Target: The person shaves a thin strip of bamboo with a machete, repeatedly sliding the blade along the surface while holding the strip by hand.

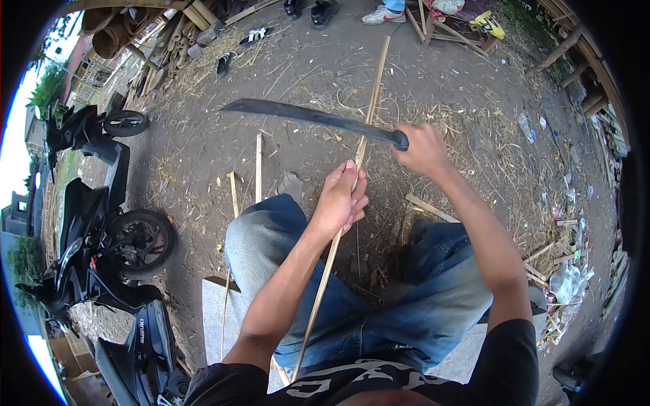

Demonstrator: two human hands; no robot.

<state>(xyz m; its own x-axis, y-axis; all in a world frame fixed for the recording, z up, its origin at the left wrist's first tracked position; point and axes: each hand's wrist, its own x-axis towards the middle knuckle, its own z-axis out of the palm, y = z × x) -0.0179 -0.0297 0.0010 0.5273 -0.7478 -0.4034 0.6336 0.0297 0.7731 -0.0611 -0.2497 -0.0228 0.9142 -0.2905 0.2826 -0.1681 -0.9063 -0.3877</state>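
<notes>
My right hand [421,147] is closed round the handle of a machete [305,115]. Its long dark blade points left, with the curved tip at the far end. Near the handle, the blade crosses a long, thin bamboo strip [374,95]. My left hand [342,199] grips that strip just below the crossing, thumb laid along it. From there the strip slants down between my legs towards my lap, and its upper end reaches out over the ground ahead. My jeans-covered knees [261,230] are spread on either side.
Loose bamboo pieces [258,169] lean by my left knee. Motorcycles [139,243] stand along the left. Shavings cover the dirt ground [318,68], with plastic litter [569,283] at right. Sandals [254,36] and another person's shoe [383,15] are ahead. I sit on a pale slab [213,318].
</notes>
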